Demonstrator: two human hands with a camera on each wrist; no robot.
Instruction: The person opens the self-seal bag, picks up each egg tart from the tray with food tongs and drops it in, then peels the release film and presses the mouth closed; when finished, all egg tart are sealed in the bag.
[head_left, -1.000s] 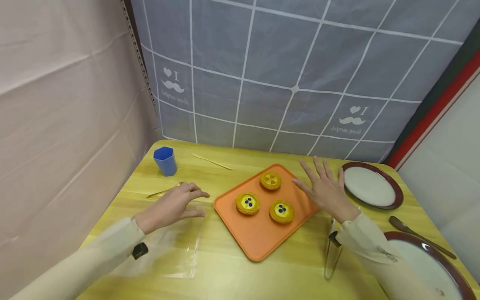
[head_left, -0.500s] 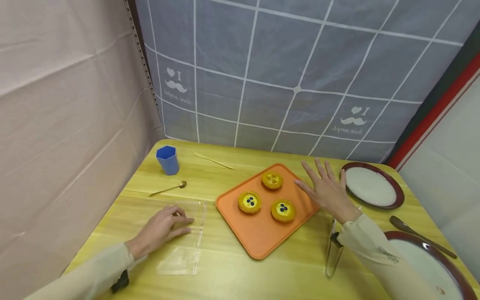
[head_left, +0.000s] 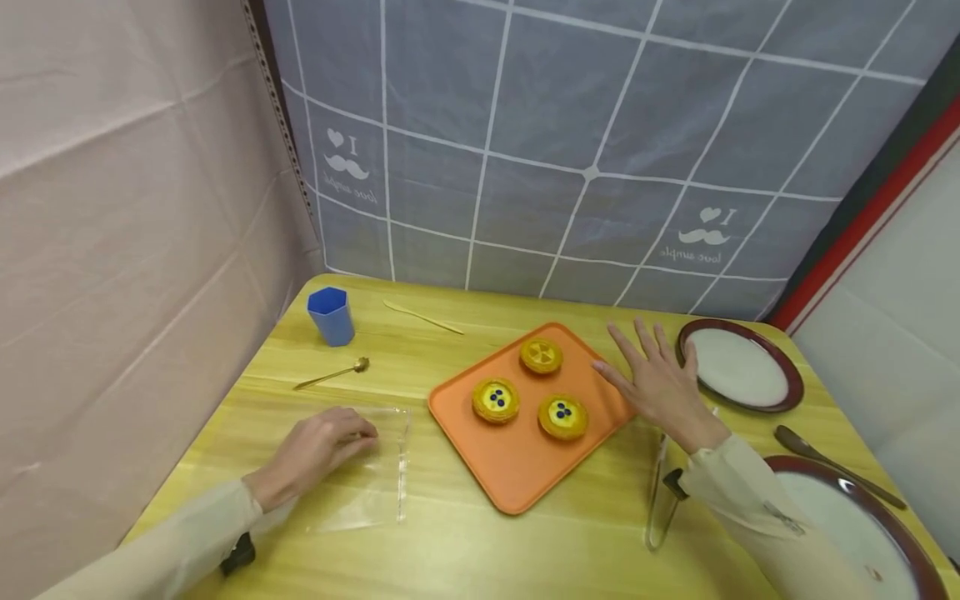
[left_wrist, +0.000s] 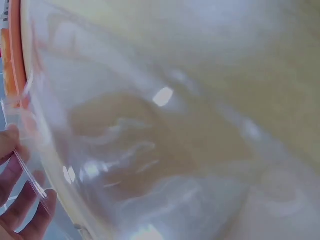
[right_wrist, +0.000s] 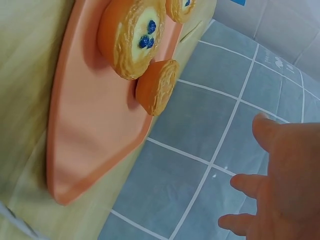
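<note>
My left hand (head_left: 315, 446) pinches the edge of a clear plastic bag (head_left: 375, 492) on the left of the table. In the left wrist view the bag (left_wrist: 125, 165) fills most of the picture, its edge between thumb and fingers. My right hand (head_left: 663, 387) is held with fingers spread beside the right corner of an orange tray (head_left: 513, 479), holding nothing. Three egg tarts sit on the tray: two blueberry-topped tarts (head_left: 495, 401) (head_left: 562, 417) and one with a wedge pattern, the patterned tart (head_left: 541, 356). In the right wrist view my right hand (right_wrist: 285, 185) is apart from the tray.
A blue cup (head_left: 332, 318), a gold spoon (head_left: 333, 374) and a thin yellow knife (head_left: 423, 317) lie at the back left. Metal tongs (head_left: 658, 508) lie under my right forearm. Two red-rimmed plates (head_left: 742, 367) (head_left: 847, 533) and a dark spoon (head_left: 836, 467) are on the right.
My left hand has drawn back left and toward me from beside the tray, uncovering the gold spoon, and now pinches the plastic bag, whose near edge has shifted. The right hand stays nearly still.
</note>
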